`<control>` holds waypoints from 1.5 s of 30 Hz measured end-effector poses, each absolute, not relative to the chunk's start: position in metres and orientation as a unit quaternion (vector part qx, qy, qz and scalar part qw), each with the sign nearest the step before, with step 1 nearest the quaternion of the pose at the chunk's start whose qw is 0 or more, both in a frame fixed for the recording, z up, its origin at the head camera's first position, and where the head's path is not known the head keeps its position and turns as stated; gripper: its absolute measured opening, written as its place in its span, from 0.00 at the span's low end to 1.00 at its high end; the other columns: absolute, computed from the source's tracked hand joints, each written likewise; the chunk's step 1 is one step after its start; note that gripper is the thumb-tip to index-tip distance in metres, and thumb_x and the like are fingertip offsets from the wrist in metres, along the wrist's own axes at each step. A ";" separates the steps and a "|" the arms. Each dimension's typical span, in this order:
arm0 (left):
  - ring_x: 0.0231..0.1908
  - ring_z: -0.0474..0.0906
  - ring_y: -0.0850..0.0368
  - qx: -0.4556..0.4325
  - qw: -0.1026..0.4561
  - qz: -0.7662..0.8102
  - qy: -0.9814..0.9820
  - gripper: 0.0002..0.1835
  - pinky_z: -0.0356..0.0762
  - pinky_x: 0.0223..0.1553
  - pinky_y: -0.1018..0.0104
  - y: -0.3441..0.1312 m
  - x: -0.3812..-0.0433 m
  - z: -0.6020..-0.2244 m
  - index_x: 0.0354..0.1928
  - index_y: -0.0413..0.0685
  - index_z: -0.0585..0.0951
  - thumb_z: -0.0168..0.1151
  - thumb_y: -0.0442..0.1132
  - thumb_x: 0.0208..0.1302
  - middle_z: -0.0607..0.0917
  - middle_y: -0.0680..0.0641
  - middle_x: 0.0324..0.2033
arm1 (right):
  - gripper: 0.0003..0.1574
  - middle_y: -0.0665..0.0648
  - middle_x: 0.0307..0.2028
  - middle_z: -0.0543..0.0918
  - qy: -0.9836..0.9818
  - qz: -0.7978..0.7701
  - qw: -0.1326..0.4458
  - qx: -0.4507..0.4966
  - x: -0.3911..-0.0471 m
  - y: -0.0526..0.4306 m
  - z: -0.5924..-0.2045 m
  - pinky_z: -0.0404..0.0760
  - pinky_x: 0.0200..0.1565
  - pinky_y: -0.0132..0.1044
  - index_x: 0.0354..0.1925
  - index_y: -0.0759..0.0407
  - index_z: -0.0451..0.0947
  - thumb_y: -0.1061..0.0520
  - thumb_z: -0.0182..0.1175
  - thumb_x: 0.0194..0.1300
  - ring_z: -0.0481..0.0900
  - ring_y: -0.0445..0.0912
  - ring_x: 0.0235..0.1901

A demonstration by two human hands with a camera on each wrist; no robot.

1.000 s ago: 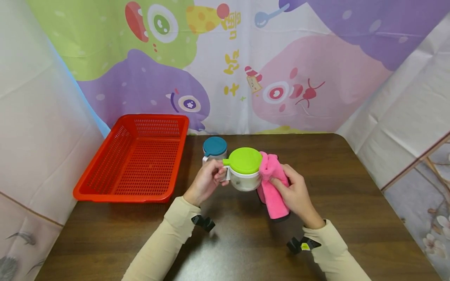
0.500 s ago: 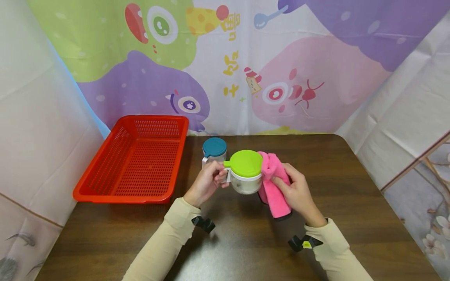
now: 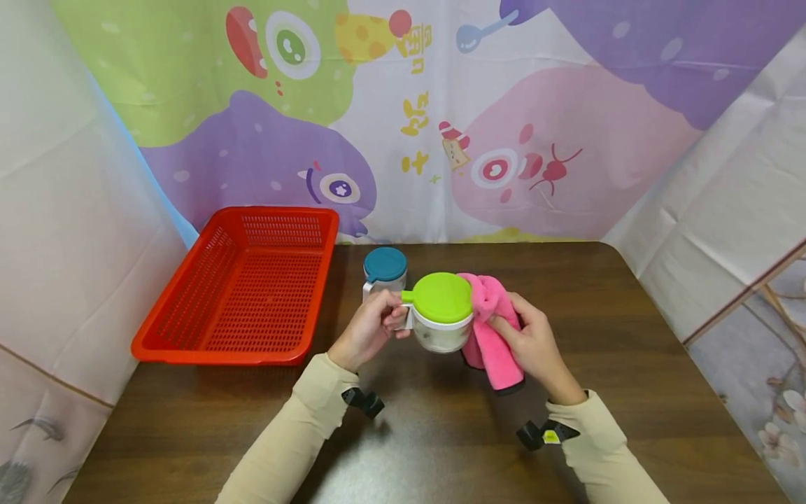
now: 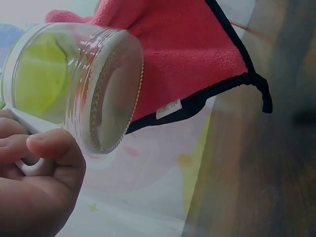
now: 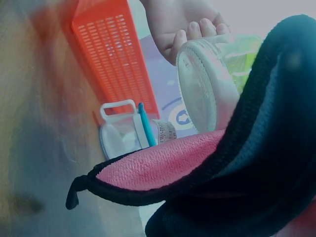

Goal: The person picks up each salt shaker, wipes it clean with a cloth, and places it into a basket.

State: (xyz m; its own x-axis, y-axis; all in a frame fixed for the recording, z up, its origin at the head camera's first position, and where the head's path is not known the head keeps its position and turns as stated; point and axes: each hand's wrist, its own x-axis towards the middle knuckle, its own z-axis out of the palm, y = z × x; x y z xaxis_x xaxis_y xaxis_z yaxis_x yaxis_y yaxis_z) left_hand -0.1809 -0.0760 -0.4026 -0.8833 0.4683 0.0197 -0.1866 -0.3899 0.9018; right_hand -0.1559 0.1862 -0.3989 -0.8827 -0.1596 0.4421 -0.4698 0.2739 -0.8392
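Note:
My left hand (image 3: 371, 325) grips the white handle of a clear seasoning jar (image 3: 442, 336) with a lime-green lid (image 3: 443, 297), held up above the table. In the left wrist view the jar (image 4: 116, 94) is tipped, its ribbed glass bottom facing the camera. Against the jar's right side lies a pink cloth (image 3: 497, 343) with black edging, which my right hand (image 3: 535, 343) pinches between thumb and fingers. Much of the right wrist view is filled by the cloth (image 5: 163, 170), and the right hand is hidden there.
Behind my left hand stands a second jar with a blue lid (image 3: 385, 264) and a white handle. A red perforated basket (image 3: 308, 308) sits at the left on the brown wooden table (image 3: 630, 336). A cartoon-print curtain (image 3: 403, 175) hangs along the table's back edge.
The green-lidded jar has come slightly down and toward me, its lid tilting a little more into view. The cloth has shifted slightly along the jar's side. Both hands keep their holds.

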 end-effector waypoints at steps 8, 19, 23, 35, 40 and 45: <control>0.18 0.56 0.61 0.138 0.203 0.821 0.516 0.17 0.62 0.27 0.68 -0.077 -0.181 -0.403 0.16 0.52 0.63 0.37 0.36 0.64 0.63 0.58 0.13 | 0.14 0.35 0.37 0.79 -0.784 0.576 0.116 0.199 -0.159 0.188 -0.403 0.78 0.35 0.26 0.47 0.71 0.77 0.71 0.57 0.62 0.76 0.35 0.34; 0.17 0.57 0.61 0.153 0.213 0.813 0.520 0.17 0.63 0.26 0.68 -0.080 -0.181 -0.405 0.15 0.52 0.63 0.38 0.37 0.63 0.62 0.56 0.13 | 0.15 0.35 0.37 0.79 -0.793 0.563 0.078 0.218 -0.163 0.195 -0.408 0.79 0.35 0.29 0.49 0.71 0.76 0.71 0.57 0.62 0.76 0.36 0.33; 0.17 0.57 0.62 0.156 0.221 0.809 0.522 0.17 0.63 0.26 0.69 -0.081 -0.180 -0.406 0.15 0.52 0.63 0.39 0.37 0.62 0.62 0.56 0.13 | 0.15 0.36 0.37 0.79 -0.794 0.559 0.064 0.231 -0.163 0.197 -0.409 0.79 0.35 0.29 0.49 0.72 0.76 0.71 0.57 0.62 0.76 0.36 0.34; 0.16 0.56 0.62 0.184 0.243 0.796 0.523 0.17 0.62 0.25 0.69 -0.081 -0.181 -0.409 0.14 0.54 0.63 0.38 0.36 0.61 0.62 0.57 0.12 | 0.17 0.36 0.39 0.79 -0.796 0.552 0.045 0.242 -0.164 0.198 -0.408 0.79 0.36 0.30 0.51 0.71 0.75 0.70 0.57 0.62 0.77 0.36 0.35; 0.15 0.55 0.61 0.201 0.260 0.784 0.527 0.16 0.61 0.24 0.69 -0.082 -0.181 -0.410 0.13 0.53 0.62 0.37 0.35 0.59 0.60 0.56 0.11 | 0.19 0.35 0.40 0.79 -0.794 0.552 0.025 0.255 -0.165 0.199 -0.410 0.80 0.36 0.30 0.53 0.72 0.75 0.70 0.57 0.62 0.77 0.36 0.36; 0.15 0.53 0.60 0.224 0.276 0.765 0.537 0.15 0.61 0.23 0.70 -0.081 -0.180 -0.409 0.13 0.51 0.60 0.38 0.35 0.57 0.58 0.55 0.11 | 0.18 0.41 0.40 0.80 -0.793 0.545 0.008 0.271 -0.167 0.199 -0.410 0.79 0.36 0.30 0.52 0.71 0.76 0.69 0.57 0.63 0.77 0.37 0.36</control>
